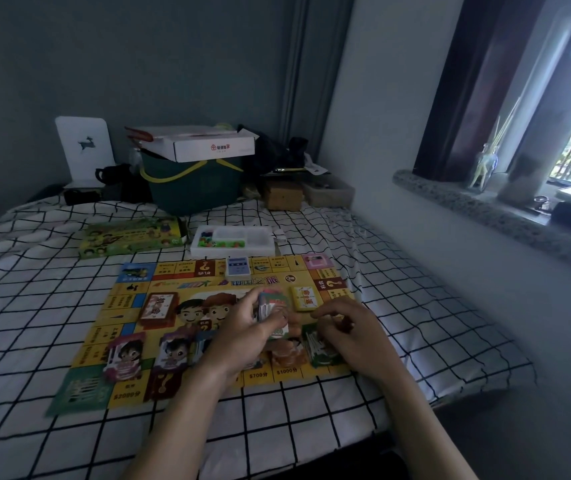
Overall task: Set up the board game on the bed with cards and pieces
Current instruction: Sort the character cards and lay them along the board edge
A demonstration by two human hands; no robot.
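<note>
Gripping a stack of cards (pixel 272 308) above the game board (pixel 208 327), the left hand (pixel 242 327) curls round it. The right hand (pixel 346 327) pinches something small beside a green card pile (pixel 317 344); the board lies on the checked bed (pixel 34 306), a tray of pieces (pixel 232 240) beyond.

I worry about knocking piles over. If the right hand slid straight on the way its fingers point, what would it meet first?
Probably the stack of cards gripped by the left hand; the right hand points leftward toward it, though depth is unclear.
</note>
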